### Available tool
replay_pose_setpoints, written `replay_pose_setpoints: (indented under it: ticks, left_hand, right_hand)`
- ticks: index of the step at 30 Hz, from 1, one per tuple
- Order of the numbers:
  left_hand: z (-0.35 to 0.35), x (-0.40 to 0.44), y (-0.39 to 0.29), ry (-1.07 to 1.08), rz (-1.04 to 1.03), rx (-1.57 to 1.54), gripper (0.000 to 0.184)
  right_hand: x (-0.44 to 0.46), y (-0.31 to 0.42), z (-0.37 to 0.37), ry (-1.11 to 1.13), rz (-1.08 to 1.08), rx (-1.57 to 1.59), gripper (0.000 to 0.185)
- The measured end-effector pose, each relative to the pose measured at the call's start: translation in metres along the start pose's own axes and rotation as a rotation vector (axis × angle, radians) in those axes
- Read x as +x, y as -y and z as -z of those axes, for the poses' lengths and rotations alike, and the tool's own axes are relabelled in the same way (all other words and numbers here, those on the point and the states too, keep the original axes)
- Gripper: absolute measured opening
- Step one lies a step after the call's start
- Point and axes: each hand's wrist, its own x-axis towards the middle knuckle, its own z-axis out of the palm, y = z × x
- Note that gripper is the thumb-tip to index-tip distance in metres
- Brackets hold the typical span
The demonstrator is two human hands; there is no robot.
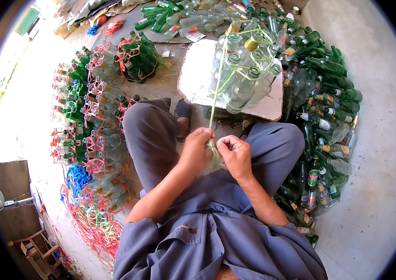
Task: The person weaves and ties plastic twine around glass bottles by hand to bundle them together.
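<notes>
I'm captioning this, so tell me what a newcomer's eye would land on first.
Likely the sprawling heap of green and clear glass bottles at right. Next, the bundle of clear glass bottles bound with pale-green plastic-looking string on the white slab ahead, the string leading down to the left hand. At left stand rows of red-tied glass bottle bundles.

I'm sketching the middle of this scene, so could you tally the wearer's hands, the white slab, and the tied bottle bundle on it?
Left hand and right hand: 2
White slab: 1
Bottle bundle: 1
Total: 4
</notes>
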Motion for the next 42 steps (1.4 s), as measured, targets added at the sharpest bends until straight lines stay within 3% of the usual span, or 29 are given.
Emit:
replay_pose_setpoints:
  ticks: [6, 12, 15, 18, 21, 24, 30, 33, 36, 42]
  left_hand:
    - [0.002, 0.001, -0.004, -0.005, 0.005, 0.026, 0.019]
    - [0.004, 0.003, -0.001, 0.022, 0.015, 0.018, 0.019]
    - [0.001, 0.000, -0.002, 0.023, 0.007, 0.021, 0.018]
    - [0.001, -0.001, -0.003, 0.002, -0.004, 0.027, 0.018]
    - [0.001, -0.001, -0.003, -0.007, -0.015, 0.029, 0.018]
    - [0.000, 0.000, 0.000, 0.001, -0.041, 0.024, 0.018]
    - [0.001, 0.002, 0.002, -0.011, -0.042, 0.017, 0.017]
    - [0.001, 0.000, -0.002, -0.022, -0.011, -0.001, 0.018]
    - [0.005, 0.001, -0.003, -0.011, -0.005, 0.019, 0.018]
    - [0.005, 0.003, -0.002, 0.004, -0.010, 0.061, 0.017]
  right_hand:
    - [-0.004, 0.004, 0.000, 0.044, 0.152, 0.040, 0.012]
    - [-0.002, 0.017, 0.005, 0.099, 0.538, -0.251, 0.020]
    - [0.000, 0.013, 0.007, 0.097, 0.602, -0.332, 0.018]
    - [-0.001, 0.017, 0.006, 0.089, 0.586, -0.380, 0.011]
    - [-0.002, 0.010, 0.002, 0.080, 0.367, -0.101, 0.008]
    - [-0.002, 0.011, 0.004, 0.122, -0.074, 0.234, 0.007]
    - [0.002, -0.002, 0.003, 0.173, -0.179, 0.518, 0.007]
    - [0.004, 0.000, 0.006, 0.214, -0.093, 0.313, 0.007]
    - [0.006, 0.000, 0.010, 0.243, 0.127, 0.013, 0.008]
    - [0.003, 0.023, 0.010, 0.247, 0.101, -0.167, 0.013]
